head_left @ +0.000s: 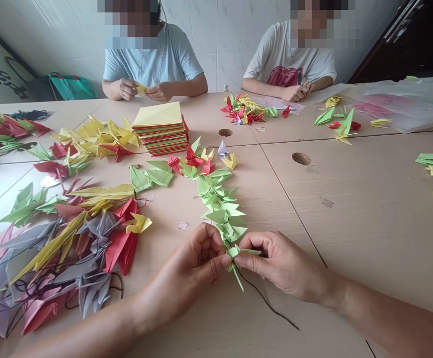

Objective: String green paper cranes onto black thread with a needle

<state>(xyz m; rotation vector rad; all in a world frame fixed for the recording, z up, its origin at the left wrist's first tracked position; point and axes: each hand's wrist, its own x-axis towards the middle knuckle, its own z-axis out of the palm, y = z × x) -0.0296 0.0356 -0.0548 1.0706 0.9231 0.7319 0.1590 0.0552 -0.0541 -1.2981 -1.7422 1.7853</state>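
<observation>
Between my two hands is a light green folded paper crane [234,252], at the near end of a strand. My left hand [207,253] pinches its left side between thumb and fingers. From the right, my right hand [276,258] pinches its other side. A black cord [266,298] runs out beneath the crane toward the lower right. Beyond my fingers, several green cranes [219,204] lie close together in a line leading away from me. Red, yellow and pale purple cranes [201,161] lie at the line's far end.
On the left lies a heap of strung paper cranes [63,248] tangled with black cord. A stack of coloured paper squares [160,129] stands behind it, beside yellow cranes [97,136]. Across the table [350,223] sit two people, one holding yellow paper [140,89]. Plastic sheeting [406,104] lies far right.
</observation>
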